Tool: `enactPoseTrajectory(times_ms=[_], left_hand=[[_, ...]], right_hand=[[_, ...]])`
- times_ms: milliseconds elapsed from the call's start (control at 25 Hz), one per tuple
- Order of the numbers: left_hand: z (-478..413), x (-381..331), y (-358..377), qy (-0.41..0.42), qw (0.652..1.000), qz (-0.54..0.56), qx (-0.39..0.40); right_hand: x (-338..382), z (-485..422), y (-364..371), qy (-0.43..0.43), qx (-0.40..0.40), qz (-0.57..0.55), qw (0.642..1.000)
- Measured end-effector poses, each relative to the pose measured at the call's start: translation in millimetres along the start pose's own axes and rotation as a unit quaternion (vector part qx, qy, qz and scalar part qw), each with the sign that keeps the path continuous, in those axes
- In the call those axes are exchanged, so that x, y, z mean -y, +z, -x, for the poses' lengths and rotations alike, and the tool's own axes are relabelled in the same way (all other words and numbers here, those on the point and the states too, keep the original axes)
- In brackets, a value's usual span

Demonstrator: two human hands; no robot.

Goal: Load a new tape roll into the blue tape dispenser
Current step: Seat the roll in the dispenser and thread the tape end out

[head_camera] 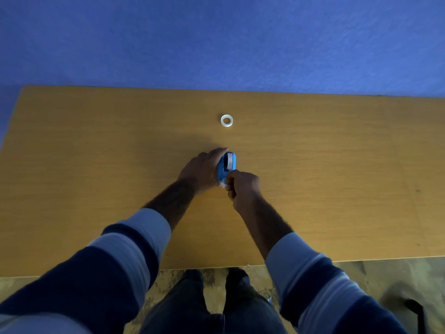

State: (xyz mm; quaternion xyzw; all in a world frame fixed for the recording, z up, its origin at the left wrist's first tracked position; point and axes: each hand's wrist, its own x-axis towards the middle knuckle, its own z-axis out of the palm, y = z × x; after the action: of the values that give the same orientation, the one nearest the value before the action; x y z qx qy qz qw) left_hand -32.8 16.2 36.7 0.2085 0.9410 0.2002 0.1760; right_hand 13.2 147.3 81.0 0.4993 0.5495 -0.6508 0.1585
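Note:
The blue tape dispenser [226, 166] stands on the wooden table [96, 153] near its middle, with a pale tape roll seated in its far end. My left hand [202, 171] wraps the dispenser's left side, fingers reaching over the top. My right hand [242, 185] pinches at the dispenser's near end, fingers closed; what it pinches is hidden. A white empty ring or tape roll [226, 120] lies flat on the table farther back, apart from both hands.
A blue wall [216, 44] rises behind the table's far edge. The table's near edge runs just in front of my legs, above a mottled floor [385, 273].

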Motion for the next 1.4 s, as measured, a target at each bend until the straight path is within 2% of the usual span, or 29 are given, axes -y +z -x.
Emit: enactPoseTrajectory(times_ms=[240,520,920,1400], left_hand=[[-2,4,2,0.020,1.000,-0.006,-0.020],[-2,11,5,0.031,0.999,-0.006,-0.016],[-6,26,12,0.025,0.995,-0.097,0.020],[-5,26,14,0.023,0.997,-0.076,0.019]], right_hand=[[-15,8,-6,-0.034,0.028,-0.050,0.998],[-22,9,-7,-0.048,0.020,-0.038,0.998],[-30,5,-4,-0.036,0.010,-0.056,0.998],[-37,6,-8,-0.093,0.037,-0.021,0.995]])
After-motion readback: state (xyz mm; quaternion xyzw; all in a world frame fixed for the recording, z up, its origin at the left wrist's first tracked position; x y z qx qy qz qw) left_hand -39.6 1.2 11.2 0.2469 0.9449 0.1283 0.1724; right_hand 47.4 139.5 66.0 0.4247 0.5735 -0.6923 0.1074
